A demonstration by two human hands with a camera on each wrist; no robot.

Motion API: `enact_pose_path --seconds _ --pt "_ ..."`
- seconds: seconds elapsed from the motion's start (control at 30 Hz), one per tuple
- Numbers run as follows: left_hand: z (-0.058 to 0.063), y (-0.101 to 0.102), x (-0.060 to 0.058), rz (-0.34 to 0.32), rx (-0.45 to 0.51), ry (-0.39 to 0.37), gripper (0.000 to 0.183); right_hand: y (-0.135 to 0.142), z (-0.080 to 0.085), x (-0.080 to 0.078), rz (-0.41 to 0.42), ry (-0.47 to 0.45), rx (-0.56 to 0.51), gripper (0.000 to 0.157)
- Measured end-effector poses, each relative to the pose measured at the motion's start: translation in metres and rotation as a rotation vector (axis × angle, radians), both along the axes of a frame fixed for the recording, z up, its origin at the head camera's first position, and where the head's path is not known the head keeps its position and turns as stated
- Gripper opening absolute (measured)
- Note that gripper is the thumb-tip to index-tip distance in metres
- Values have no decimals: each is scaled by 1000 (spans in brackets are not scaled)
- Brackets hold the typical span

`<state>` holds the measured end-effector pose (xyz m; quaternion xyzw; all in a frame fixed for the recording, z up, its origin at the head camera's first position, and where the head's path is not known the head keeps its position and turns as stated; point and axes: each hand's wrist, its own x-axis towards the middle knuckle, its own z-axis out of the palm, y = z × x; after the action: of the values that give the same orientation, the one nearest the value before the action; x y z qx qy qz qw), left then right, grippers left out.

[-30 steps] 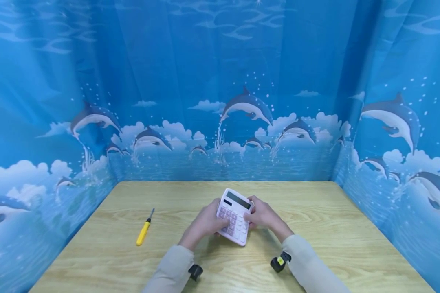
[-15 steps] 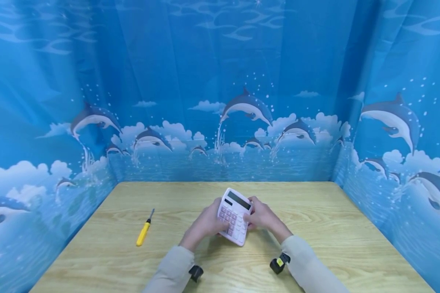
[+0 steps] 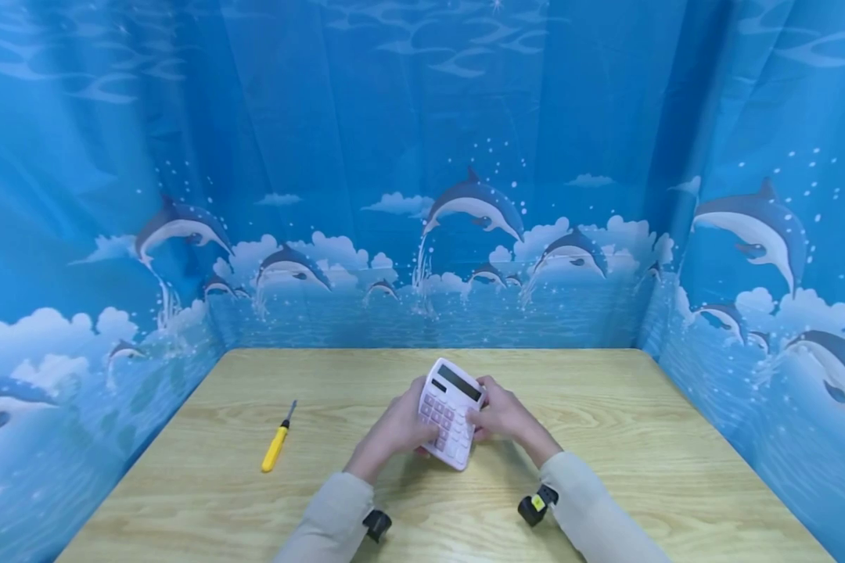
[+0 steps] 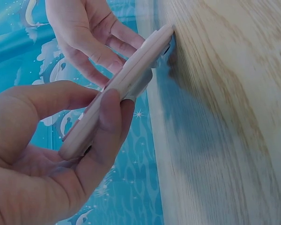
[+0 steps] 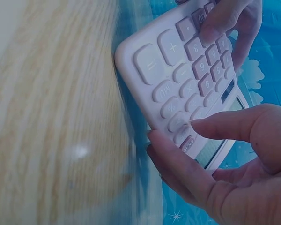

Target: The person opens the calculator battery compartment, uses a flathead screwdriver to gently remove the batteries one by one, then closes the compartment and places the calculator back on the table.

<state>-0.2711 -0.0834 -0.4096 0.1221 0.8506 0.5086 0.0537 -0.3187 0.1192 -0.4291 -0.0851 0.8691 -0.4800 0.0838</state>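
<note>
A pale pink calculator (image 3: 454,414) is held tilted above the table, its keys and dark display facing up toward the head camera. My left hand (image 3: 398,422) grips its left edge, thumb on the keys and fingers curled underneath, as the left wrist view shows on the calculator's side (image 4: 126,79). On the opposite edge my right hand (image 3: 501,410) pinches it, the thumb over the keys near the display. In the right wrist view the large white keys (image 5: 150,63) show plainly, while the left thumb covers part of the mauve keys.
A yellow-handled screwdriver (image 3: 275,449) lies on the wooden table (image 3: 605,438) to the left, its shaft pointing away. A blue curtain (image 3: 422,156) printed with dolphins encloses the back and sides. Black wrist cameras (image 3: 533,508) hang below both sleeves.
The calculator has tilted very slightly between both hands, its top edge rising a little. Both hands keep their grip, and the screwdriver stays in place.
</note>
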Motion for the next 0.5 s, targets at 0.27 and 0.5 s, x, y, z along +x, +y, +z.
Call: enact_pose_path --seconds 0.27,0.5 --pt "1 -1 0 1 3 13 97 -1 0 -1 -4 -19 -13 59" --pt "0 1 -1 23 -16 3 96 -1 0 0 -1 -31 -30 61"
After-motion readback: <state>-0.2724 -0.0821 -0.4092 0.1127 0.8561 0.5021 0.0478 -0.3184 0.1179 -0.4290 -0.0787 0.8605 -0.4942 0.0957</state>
